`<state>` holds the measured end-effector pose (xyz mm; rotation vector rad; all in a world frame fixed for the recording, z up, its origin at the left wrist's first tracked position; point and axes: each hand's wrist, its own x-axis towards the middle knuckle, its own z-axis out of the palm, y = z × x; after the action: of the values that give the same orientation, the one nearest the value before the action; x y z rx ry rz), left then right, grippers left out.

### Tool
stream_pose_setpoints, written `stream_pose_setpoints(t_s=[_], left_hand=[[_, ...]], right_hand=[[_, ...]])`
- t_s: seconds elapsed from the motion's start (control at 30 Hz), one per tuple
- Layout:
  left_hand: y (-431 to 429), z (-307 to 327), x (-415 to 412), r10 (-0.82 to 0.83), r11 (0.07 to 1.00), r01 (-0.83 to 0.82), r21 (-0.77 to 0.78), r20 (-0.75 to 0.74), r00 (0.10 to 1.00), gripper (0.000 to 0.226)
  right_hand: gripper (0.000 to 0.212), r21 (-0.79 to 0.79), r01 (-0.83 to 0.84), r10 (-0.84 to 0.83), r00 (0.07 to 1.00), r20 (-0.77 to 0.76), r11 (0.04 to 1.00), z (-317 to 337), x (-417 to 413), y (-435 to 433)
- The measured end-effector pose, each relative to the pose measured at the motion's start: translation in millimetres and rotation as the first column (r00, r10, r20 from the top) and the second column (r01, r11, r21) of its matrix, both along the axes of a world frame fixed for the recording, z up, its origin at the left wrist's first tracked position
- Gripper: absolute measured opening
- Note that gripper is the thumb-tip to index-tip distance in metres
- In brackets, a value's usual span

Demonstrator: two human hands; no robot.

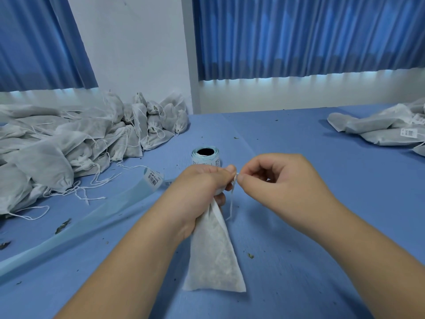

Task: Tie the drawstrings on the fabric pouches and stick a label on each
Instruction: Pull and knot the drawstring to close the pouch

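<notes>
My left hand [197, 189] grips the gathered neck of a white fabric pouch [215, 256], which hangs down with its bottom edge on the blue table [299, 261]. My right hand [282, 183] pinches the pouch's thin white drawstring [232, 199] right beside my left thumb; a loose end of the string dangles below. Just behind my hands stands a roll of labels [205, 155]. Its pale blue backing strip [76, 226] trails off to the lower left, with one barcode label [154, 178] on it.
A big heap of white pouches [69, 143] with loose strings fills the left of the table. A smaller pile of labelled pouches [386, 127] lies at the far right. Small dried leaf bits are scattered about. Blue curtains and a white wall stand behind.
</notes>
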<state>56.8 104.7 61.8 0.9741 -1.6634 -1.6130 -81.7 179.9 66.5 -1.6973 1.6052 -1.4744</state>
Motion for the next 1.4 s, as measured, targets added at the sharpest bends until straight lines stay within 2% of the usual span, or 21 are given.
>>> stream_pose_setpoints(t_s=[0.1, 0.3, 0.5, 0.77, 0.87, 1.0, 1.1, 1.17, 1.3, 1.4], left_hand=[[2, 1, 0, -0.003, 1.000, 0.003, -0.005, -0.009, 1.000, 0.042], [3, 1, -1, 0.008, 1.000, -0.009, -0.029, -0.021, 1.000, 0.041], [3, 2, -1, 0.046, 0.998, -0.047, -0.052, -0.029, 0.999, 0.030], [3, 0, -2, 0.069, 0.979, -0.046, -0.198, 0.110, 0.992, 0.024], [1, 0, -1, 0.070, 0.980, -0.052, -0.192, 0.087, 0.994, 0.022], [-3, 0, 1, 0.089, 0.982, -0.074, -0.171, 0.079, 0.993, 0.026], [-6, -1, 3, 0.086, 0.987, -0.073, -0.144, 0.086, 0.993, 0.030], [-6, -1, 3, 0.057, 0.992, -0.048, -0.115, 0.075, 0.996, 0.030], [-4, -1, 1, -0.007, 0.996, 0.012, -0.087, 0.060, 0.998, 0.026], [-4, 0, 1, 0.025, 0.993, -0.019, -0.119, 0.042, 0.999, 0.027]], right_hand=[[0.023, 0.009, 0.037, -0.037, 0.998, -0.047, 0.999, -3, -1, -3], [0.017, 0.018, 0.088, -0.085, 0.991, -0.105, 0.996, -7, -4, -5], [0.014, 0.056, 0.108, -0.102, 0.989, -0.107, 0.993, -6, -4, -6], [0.023, 0.139, 0.176, -0.156, 0.978, -0.141, 0.974, -6, -5, -7], [0.020, 0.177, 0.143, -0.142, 0.990, -0.022, 0.974, -3, -8, -8], [0.018, 0.167, 0.036, -0.084, 0.955, 0.284, 0.985, 4, -13, -6], [0.008, 0.104, -0.051, -0.005, 0.876, 0.482, 0.993, 6, -16, -4], [0.011, 0.069, -0.102, 0.045, 0.820, 0.571, 0.992, 6, -16, -4], [0.015, -0.009, -0.226, 0.158, 0.652, 0.741, 0.974, 5, -11, -5], [0.013, -0.033, -0.348, 0.226, 0.529, 0.818, 0.937, 6, -10, -5]])
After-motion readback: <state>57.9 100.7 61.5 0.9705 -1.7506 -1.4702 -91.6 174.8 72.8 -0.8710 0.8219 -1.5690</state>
